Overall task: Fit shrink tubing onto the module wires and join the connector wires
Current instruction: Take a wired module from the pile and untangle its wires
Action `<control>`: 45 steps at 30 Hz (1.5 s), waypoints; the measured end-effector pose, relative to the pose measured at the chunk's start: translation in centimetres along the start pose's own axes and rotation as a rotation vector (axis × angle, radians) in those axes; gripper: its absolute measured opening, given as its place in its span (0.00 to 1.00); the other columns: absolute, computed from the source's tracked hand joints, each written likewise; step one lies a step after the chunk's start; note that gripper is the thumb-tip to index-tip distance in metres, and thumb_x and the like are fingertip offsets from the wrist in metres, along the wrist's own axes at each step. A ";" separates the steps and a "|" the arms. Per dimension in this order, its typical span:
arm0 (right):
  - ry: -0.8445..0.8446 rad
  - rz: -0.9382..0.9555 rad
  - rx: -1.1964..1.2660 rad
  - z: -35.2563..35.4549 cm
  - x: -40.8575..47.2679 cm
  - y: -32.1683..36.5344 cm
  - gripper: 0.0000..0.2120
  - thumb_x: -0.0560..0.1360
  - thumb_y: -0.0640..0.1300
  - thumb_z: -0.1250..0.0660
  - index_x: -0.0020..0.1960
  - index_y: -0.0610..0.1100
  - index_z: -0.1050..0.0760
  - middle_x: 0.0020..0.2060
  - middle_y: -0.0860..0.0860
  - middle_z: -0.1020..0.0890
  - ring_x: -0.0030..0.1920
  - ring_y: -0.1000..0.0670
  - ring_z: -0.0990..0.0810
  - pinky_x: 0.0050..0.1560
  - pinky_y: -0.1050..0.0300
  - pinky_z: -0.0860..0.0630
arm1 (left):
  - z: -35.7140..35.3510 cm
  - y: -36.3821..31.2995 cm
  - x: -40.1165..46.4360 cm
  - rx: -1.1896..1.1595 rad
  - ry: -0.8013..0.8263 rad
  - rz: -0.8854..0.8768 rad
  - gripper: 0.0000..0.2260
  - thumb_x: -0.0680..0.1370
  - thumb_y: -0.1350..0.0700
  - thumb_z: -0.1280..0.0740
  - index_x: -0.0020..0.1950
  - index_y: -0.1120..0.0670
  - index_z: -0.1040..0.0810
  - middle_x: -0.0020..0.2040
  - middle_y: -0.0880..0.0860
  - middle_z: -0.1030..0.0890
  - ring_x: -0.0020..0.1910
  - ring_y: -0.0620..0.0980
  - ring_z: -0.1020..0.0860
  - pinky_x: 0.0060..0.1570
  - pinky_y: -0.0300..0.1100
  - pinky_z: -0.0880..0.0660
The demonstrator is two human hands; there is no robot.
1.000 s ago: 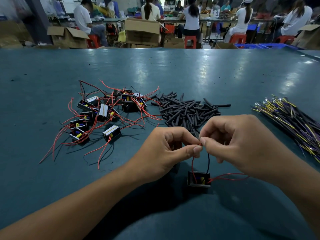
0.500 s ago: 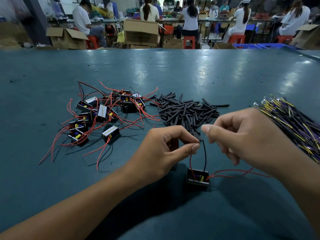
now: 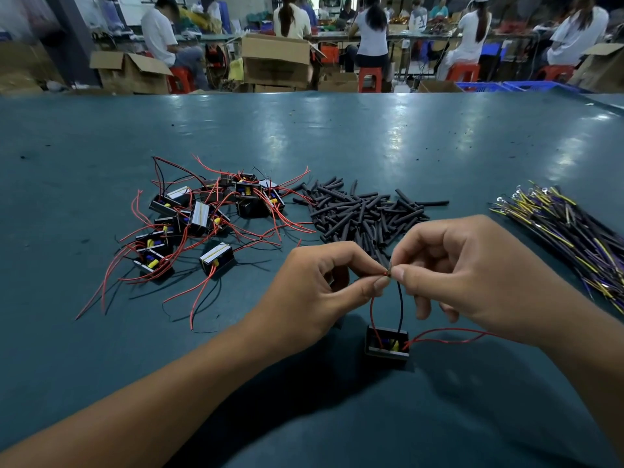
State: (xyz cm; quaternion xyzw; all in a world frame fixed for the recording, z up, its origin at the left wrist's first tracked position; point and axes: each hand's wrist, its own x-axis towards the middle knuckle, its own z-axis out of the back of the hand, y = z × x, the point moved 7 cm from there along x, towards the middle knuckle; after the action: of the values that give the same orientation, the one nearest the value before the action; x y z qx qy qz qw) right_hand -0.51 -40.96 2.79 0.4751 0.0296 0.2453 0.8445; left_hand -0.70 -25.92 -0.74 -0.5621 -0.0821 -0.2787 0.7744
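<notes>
Teal and scuffed, the counter (image 3: pixel 337 136) runs back to a row of seated workers, cardboard boxes and red stools, all soft and hard to read.

Both hands meet over its near middle. The left hand (image 3: pixel 314 292) has thumb and forefinger pinched on the tip of a red wire (image 3: pixel 371 312); its other fingers curl into the palm, hiding whatever lies there. The right hand (image 3: pixel 472 278) pinches the tip of a dark wire (image 3: pixel 400 298) the same way, its lower fingers loosely bent. The two tips touch between the fingertips, too small to tell whether they are twisted together.

Both wires drop to a small black module (image 3: pixel 386 347) resting on the counter just below the hands. A second red lead from it runs right and vanishes under the right wrist.

Beyond the hands lie a pile of shrink tubing (image 3: pixel 364 211), a tangle of modules with red leads (image 3: pixel 202 217) to its left, and a bundle of connector wires (image 3: pixel 567 231) at right, cut off by the frame edge.
</notes>
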 end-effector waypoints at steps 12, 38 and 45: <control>0.069 0.266 -0.152 0.4 0.1 0.8 0.05 0.75 0.40 0.30 0.46 0.51 0.20 0.35 0.52 0.18 0.32 0.52 0.17 0.31 0.69 0.29 | -0.3 -0.2 0.0 -0.101 0.051 0.056 0.03 0.77 0.59 0.27 0.46 0.58 0.17 0.38 0.56 0.17 0.30 0.65 0.29 0.28 0.54 0.33; -0.180 -0.155 -0.005 0.1 -0.5 -0.2 0.10 0.74 0.45 0.27 0.34 0.46 0.19 0.24 0.47 0.19 0.22 0.48 0.19 0.21 0.63 0.29 | -0.1 -0.6 -0.3 0.056 -0.045 -0.053 0.02 0.76 0.55 0.26 0.45 0.48 0.17 0.31 0.41 0.23 0.26 0.50 0.32 0.26 0.38 0.35; -0.138 -0.216 0.097 0.0 -0.5 -1.0 0.10 0.73 0.41 0.28 0.35 0.39 0.20 0.26 0.44 0.19 0.25 0.43 0.17 0.21 0.59 0.27 | -0.2 -0.6 -0.2 0.067 -0.030 -0.055 0.02 0.76 0.56 0.26 0.46 0.50 0.17 0.30 0.39 0.24 0.27 0.39 0.33 0.28 0.32 0.36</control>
State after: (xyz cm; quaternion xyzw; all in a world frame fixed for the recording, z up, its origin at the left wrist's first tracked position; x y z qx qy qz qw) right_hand -0.53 -41.60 1.86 0.5253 0.0342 0.1180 0.8420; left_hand -1.25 -26.16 -0.36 -0.5374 -0.1183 -0.2885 0.7836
